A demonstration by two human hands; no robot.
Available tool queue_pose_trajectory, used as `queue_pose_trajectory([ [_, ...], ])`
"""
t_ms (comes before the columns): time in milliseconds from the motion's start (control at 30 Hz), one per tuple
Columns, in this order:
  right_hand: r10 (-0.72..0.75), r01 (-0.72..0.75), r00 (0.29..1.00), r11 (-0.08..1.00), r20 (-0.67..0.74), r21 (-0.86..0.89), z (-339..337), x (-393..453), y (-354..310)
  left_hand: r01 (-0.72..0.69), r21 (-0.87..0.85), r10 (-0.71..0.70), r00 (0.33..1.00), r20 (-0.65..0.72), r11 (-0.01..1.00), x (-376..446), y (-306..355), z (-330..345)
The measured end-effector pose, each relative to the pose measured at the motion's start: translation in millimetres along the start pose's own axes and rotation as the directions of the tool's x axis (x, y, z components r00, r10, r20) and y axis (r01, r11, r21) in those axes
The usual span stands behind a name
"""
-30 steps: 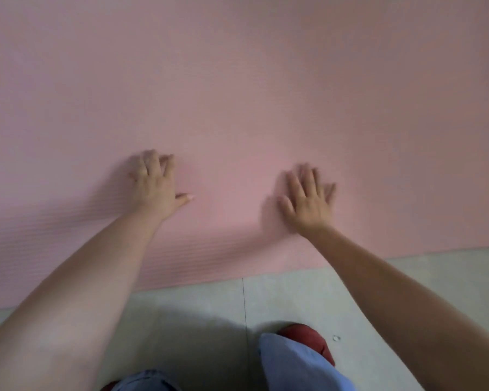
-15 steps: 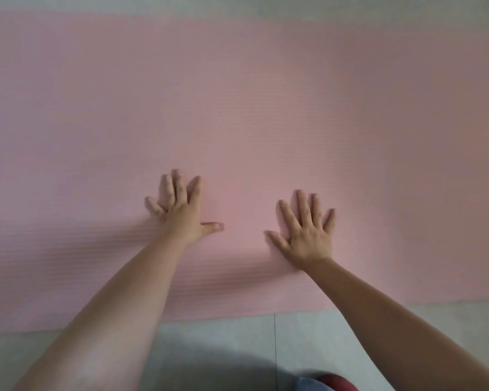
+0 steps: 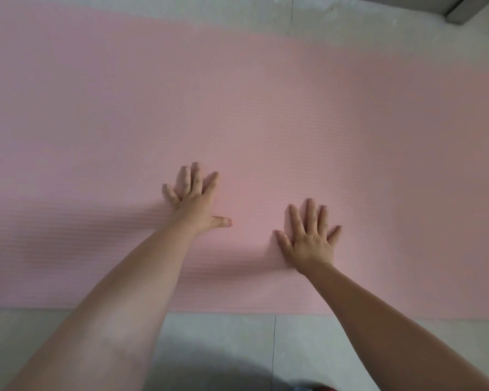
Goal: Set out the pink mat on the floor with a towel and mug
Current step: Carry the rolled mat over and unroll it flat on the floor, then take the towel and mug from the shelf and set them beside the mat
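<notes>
The pink mat point(image 3: 266, 108) lies unrolled and flat across the floor, filling most of the view from left to right. My left hand point(image 3: 195, 198) rests palm down on the mat near its middle, fingers spread, thumb pointing right. My right hand point(image 3: 309, 235) presses flat on the mat a little nearer to me and to the right, fingers apart. Neither hand holds anything. No towel and no mug are in view.
Grey tiled floor point(image 3: 237, 348) shows along the mat's near edge, with a tile joint running toward me. More floor lies beyond the far edge. A dark grey base of a wall or door frame point(image 3: 469, 8) sits at the top right corner.
Both hands have slid toward the middle of the mat, staying flat and open. The view has tilted up, so the mat's far edge and the floor beyond it now show.
</notes>
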State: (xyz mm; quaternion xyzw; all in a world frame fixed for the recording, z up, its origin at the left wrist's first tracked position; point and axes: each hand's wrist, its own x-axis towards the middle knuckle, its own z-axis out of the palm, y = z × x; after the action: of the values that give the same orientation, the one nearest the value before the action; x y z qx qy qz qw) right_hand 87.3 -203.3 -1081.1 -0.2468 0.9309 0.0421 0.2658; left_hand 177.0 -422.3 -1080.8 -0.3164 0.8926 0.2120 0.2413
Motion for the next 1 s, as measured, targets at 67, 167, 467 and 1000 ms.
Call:
queue_pose_trajectory([
  [67,0.002,-0.001,1.0,1.0,0.029,-0.03,-4.0,-1.5,-5.1,-0.023,0.002,0.022,0.999,0.023,1.0,-3.2,-1.6,-6.2],
  [167,0.011,-0.002,0.997,0.994,0.079,-0.105,-20.4,-3.8,-13.6,-0.093,0.083,0.086,0.993,0.078,0.992,-13.8,-10.1,-28.5],
  [467,-0.225,0.246,0.964,0.955,0.139,-0.167,-132.1,-94.0,-110.4,0.074,0.178,-0.07,0.997,-0.029,0.981,-149.3,-52.2,-168.9],
  [1000,-0.612,0.614,0.789,0.787,0.056,-0.057,-426.2,-315.7,-324.6,0.449,-0.038,-0.45,0.885,-0.12,0.893,-464.3,-135.4,-445.8],
])
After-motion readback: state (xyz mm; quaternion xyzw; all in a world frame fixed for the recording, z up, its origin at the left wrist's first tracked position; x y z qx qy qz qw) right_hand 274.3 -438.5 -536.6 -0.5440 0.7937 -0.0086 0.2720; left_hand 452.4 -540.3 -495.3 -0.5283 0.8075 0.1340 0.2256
